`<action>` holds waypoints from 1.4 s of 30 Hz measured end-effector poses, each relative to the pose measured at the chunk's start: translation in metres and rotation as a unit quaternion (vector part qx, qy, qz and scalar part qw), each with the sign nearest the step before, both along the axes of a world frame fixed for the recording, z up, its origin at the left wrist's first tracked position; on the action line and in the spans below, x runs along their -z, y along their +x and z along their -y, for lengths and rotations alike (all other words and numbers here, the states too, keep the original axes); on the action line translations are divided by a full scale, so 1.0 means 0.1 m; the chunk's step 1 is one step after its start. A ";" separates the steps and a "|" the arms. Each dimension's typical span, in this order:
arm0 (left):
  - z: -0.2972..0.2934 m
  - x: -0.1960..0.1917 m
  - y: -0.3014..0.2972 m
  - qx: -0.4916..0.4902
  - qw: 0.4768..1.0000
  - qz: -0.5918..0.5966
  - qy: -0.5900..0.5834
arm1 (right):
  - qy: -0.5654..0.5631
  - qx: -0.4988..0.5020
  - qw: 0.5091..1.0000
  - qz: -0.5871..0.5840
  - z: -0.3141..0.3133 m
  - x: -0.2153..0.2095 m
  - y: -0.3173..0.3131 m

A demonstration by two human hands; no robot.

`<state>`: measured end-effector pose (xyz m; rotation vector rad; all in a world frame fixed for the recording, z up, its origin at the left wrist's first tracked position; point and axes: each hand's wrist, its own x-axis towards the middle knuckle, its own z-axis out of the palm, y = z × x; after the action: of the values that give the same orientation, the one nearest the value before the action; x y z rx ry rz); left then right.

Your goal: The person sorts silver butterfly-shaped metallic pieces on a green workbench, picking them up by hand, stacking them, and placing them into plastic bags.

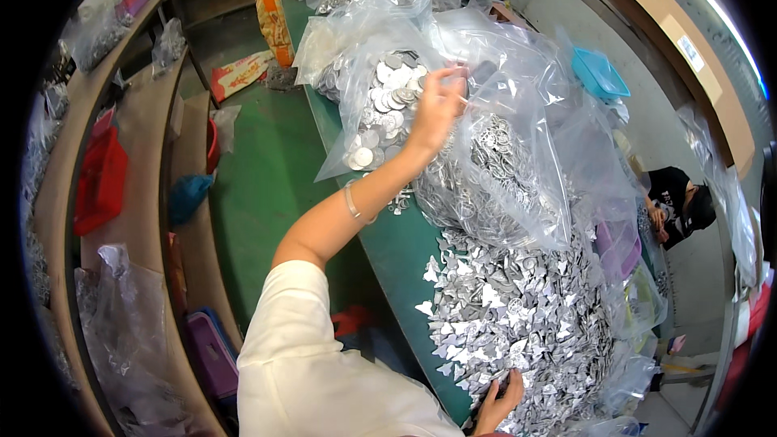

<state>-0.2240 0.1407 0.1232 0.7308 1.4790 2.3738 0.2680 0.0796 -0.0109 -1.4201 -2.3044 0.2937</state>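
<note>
Stretched far over the table, my left hand (pixel 439 109) has its fingers closed at the rim of a clear plastic bag (pixel 526 125); the fingertips are slightly blurred. Small silvery metal pieces (pixel 498 154) fill that bag. Just left of the hand, another open clear bag holds round flat metal discs (pixel 392 97). Down at the near end, my right hand (pixel 500 405) rests against a wide heap of loose flat metal pieces (pixel 518 307) with pointed outlines. Its thumb and fingers stand apart, and nothing shows between them.
The green table (pixel 396 263) carries more clear bags at its far end. Wooden shelves (pixel 146 154) with a red bin (pixel 101 182) stand at left. A blue basket (pixel 599 73) sits at right. Beyond the heap, another person (pixel 678 206) in black sits working.
</note>
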 end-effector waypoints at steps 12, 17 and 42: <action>0.16 0.49 0.49 0.080 0.855 -0.446 -0.254 | 0.013 0.050 0.999 0.000 -0.03 0.06 -0.06; 0.86 -0.52 0.48 0.091 0.907 -0.411 -0.023 | 0.045 0.033 0.998 -0.011 -0.15 0.17 0.00; 1.73 -1.46 0.88 0.300 0.790 -0.535 0.000 | 0.041 0.088 0.995 -0.024 -0.11 -0.05 -0.22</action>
<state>-0.1355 -0.0323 0.2693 2.3626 1.1798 1.4202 0.2464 0.0905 -0.0063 -1.5455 -2.1105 0.1774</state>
